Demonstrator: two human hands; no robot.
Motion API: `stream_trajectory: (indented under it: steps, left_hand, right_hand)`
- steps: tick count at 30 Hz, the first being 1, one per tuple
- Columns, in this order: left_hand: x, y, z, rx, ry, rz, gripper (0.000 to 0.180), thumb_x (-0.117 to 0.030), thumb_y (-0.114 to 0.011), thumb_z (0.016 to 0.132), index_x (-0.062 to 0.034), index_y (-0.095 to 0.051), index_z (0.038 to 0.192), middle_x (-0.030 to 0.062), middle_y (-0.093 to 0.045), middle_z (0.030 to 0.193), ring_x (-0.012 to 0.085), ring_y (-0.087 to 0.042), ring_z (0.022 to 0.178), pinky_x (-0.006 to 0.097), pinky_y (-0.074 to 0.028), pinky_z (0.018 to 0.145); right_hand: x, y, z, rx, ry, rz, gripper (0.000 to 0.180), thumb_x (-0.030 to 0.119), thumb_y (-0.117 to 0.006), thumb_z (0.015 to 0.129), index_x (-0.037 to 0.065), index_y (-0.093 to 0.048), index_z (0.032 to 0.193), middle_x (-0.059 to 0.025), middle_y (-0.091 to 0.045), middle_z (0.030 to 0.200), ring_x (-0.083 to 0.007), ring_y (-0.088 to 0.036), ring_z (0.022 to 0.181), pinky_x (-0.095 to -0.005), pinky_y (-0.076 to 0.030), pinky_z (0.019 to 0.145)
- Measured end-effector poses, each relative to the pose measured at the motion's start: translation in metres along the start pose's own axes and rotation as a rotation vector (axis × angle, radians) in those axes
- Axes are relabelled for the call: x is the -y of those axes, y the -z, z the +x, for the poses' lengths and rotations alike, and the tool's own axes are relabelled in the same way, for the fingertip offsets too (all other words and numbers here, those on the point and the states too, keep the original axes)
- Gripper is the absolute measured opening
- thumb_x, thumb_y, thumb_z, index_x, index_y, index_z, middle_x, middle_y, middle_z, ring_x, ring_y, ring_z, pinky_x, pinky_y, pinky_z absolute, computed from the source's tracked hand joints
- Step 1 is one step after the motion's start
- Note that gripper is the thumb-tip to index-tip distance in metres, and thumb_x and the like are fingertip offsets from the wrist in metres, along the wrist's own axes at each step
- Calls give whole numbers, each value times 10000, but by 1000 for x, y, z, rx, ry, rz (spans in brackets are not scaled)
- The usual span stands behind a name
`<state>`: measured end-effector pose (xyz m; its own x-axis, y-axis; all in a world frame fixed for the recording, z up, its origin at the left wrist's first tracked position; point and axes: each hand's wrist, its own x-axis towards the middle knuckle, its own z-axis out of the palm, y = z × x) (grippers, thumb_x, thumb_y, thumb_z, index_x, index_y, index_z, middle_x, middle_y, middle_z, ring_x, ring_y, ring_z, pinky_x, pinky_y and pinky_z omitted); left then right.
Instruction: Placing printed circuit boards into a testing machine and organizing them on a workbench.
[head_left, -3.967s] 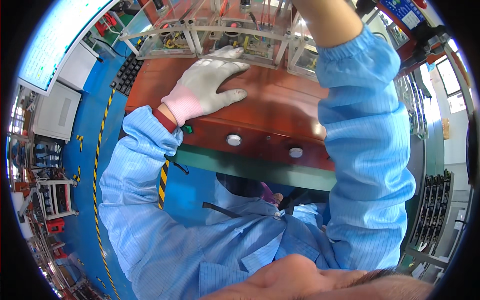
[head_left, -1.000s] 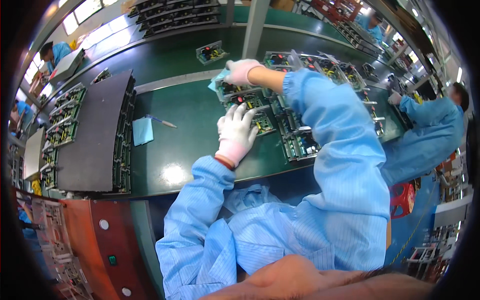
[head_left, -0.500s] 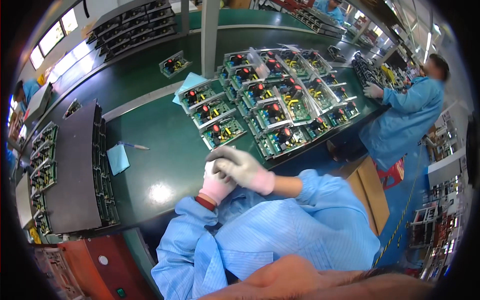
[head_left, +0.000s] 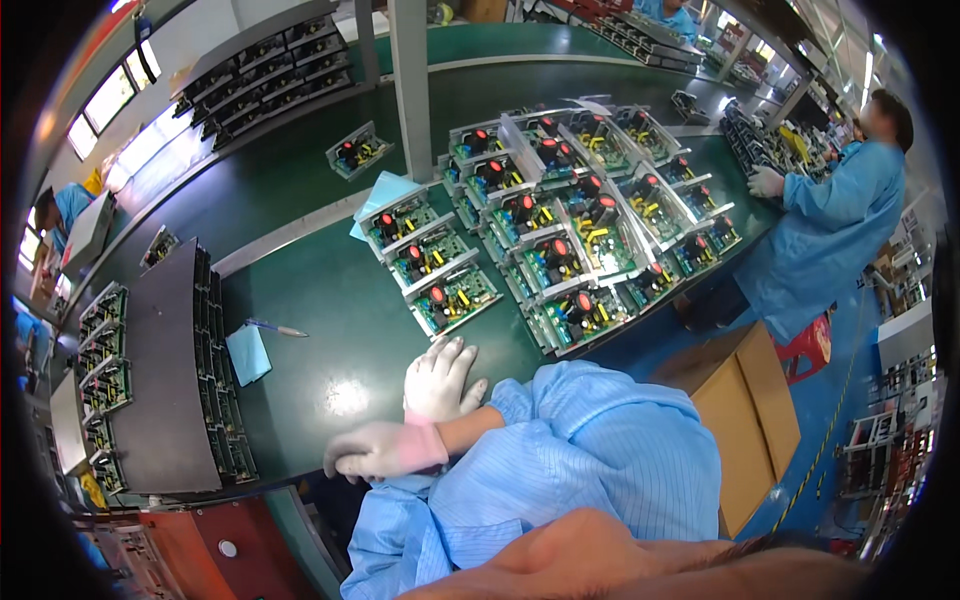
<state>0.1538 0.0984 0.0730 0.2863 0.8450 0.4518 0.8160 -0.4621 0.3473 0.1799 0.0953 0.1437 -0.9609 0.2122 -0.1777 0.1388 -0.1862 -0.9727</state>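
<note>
My left hand (head_left: 438, 380), in a white glove with a pink cuff, lies palm down on the green bench (head_left: 310, 370), its fingers spread. It is just below a stack of circuit boards in metal frames (head_left: 455, 300), not touching them. My right forearm crosses over the left wrist. My gloved right hand (head_left: 385, 449) is above the left sleeve (head_left: 395, 515) near the bench's front edge. Its fingers are bent and pressed together with nothing visible in them; whether they touch the sleeve is hidden. On the left lie a light blue cloth (head_left: 248, 355) and a pen (head_left: 277, 328).
Many framed boards (head_left: 575, 240) stand piled right of centre. A dark panel with boards (head_left: 160, 370) is at the left. A metal post (head_left: 410, 90) rises behind the bench. A co-worker (head_left: 840, 220) stands at right, near an open cardboard box (head_left: 745, 420).
The hands have come apart from their clasp over the bench edge. My right hand has moved left and down across the left forearm; my left hand now lies spread. The view has shifted slightly.
</note>
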Motion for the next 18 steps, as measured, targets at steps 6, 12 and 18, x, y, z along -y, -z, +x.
stream_trajectory:
  steps: [6, 12, 18]
  left_hand:
    - [-3, 8, -2, -10, 35, 16, 560, -385, -714, 833, -123, -627, 1320, 97, -608, 1373, 318, -561, 1305, 439, -447, 1041]
    - [-4, 9, 1, -5, 48, 3, 551, -364, -722, 821, -111, -626, 1301, 95, -613, 1351, 325, -598, 1254, 428, -485, 1002]
    - [-5, 12, 3, -65, 46, -67, 510, -353, -699, 850, -94, -632, 1285, 116, -620, 1334, 343, -599, 1243, 436, -489, 1010]
  right_hand:
    - [-13, -10, 3, 44, 237, -186, 206, 195, -540, 985, 97, -674, 1106, -52, -723, 1019, -239, -655, 852, -354, -517, 798]
    - [-14, -13, -6, 83, 264, -213, 220, 204, -536, 996, 97, -675, 1129, -49, -723, 1072, -251, -659, 924, -352, -514, 842]
    - [-10, -5, -8, 146, 224, -261, 263, 214, -543, 1012, 82, -670, 1200, -63, -721, 1132, -251, -678, 981, -343, -526, 886]
